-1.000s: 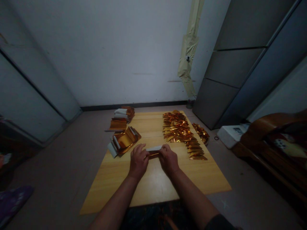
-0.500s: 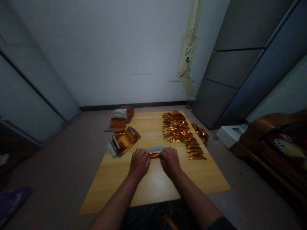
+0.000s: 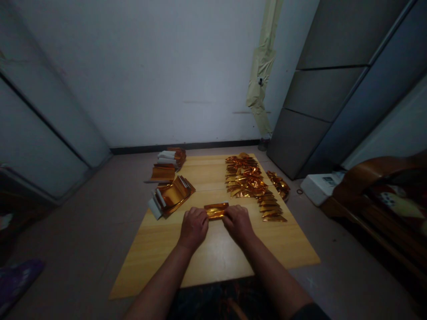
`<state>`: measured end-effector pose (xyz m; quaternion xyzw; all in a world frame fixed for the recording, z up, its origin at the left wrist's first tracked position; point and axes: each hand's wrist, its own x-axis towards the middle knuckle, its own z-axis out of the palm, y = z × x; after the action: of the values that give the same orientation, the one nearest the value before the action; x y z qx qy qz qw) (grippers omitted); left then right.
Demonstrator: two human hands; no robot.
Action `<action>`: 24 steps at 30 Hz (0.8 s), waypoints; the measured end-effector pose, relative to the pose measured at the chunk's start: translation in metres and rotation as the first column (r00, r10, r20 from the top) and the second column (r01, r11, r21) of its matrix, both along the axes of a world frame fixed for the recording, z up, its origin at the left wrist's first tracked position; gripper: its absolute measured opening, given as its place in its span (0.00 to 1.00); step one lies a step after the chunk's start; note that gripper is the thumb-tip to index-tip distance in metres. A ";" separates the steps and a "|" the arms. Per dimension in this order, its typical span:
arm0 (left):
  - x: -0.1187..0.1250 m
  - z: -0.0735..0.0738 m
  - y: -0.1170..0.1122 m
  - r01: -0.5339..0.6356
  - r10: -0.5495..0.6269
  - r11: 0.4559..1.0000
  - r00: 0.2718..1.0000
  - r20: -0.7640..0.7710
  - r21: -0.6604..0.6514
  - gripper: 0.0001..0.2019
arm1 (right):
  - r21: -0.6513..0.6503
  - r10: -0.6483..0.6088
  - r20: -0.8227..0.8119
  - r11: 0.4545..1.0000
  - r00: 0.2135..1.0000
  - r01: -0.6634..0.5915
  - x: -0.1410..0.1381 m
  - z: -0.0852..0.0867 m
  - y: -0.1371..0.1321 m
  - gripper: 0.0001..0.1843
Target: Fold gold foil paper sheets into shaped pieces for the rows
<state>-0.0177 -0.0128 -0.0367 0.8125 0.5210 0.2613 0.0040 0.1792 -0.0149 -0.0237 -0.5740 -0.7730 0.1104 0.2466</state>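
Note:
My left hand [image 3: 193,227] and my right hand [image 3: 237,224] rest on a yellow wooden board [image 3: 213,253] on the floor, knuckles up and fingers curled. Between them lies a small folded strip of gold foil paper [image 3: 216,210], gold side up; both hands pinch its near edge. A fanned stack of gold and white foil sheets [image 3: 171,196] sits just left of my left hand. A heap of folded gold pieces [image 3: 248,180] spreads to the right, beyond my right hand.
Further foil stacks [image 3: 168,166] lie at the board's far left corner. More folded gold pieces [image 3: 279,184] lie off the board's right edge. A grey cabinet [image 3: 320,102] stands at the right, a white box [image 3: 322,186] and a wooden chair [image 3: 383,195] nearer.
The foil strip has been folded over: its white underside showed before, now only the gold face shows. Both hands slid slightly toward me along its near edge.

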 end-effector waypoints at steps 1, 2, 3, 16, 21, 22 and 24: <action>0.000 0.000 0.000 -0.008 0.008 1.000 1.000 0.005 -0.006 0.07 | -0.004 0.006 -0.020 1.000 1.000 -0.006 0.002 0.000 0.000 0.06; 0.000 0.001 0.000 -0.018 0.018 1.000 1.000 0.013 -0.016 0.07 | -0.006 0.016 -0.035 1.000 0.999 -0.016 0.003 0.000 0.001 0.07; 0.001 0.001 0.000 -0.029 0.029 0.999 0.999 0.022 -0.030 0.08 | -0.008 0.026 -0.045 1.000 0.999 -0.027 0.005 0.000 0.002 0.07; 0.001 -0.010 0.012 -0.084 0.092 0.993 0.992 0.088 -0.086 0.10 | -0.111 -0.098 0.069 0.988 0.993 0.106 0.002 0.006 0.019 0.10; 0.006 -0.005 0.013 -0.175 0.175 0.978 0.985 -0.009 -0.112 0.10 | -0.141 -0.168 0.053 0.975 0.984 0.174 -0.003 0.009 0.022 0.09; 0.007 -0.005 0.014 -0.184 0.182 0.976 0.983 -0.032 -0.116 0.10 | -0.148 -0.177 0.050 0.972 0.983 0.183 -0.003 0.010 0.022 0.09; 0.009 -0.004 0.014 -0.201 0.194 0.972 0.979 -0.065 -0.122 0.10 | -0.171 -0.191 0.049 0.966 0.980 0.197 -0.004 0.013 0.024 0.09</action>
<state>-0.0092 0.0017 -0.0406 0.7615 0.6147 0.2049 0.0161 0.1747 0.0088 -0.0105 -0.6679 -0.7044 0.1440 0.1925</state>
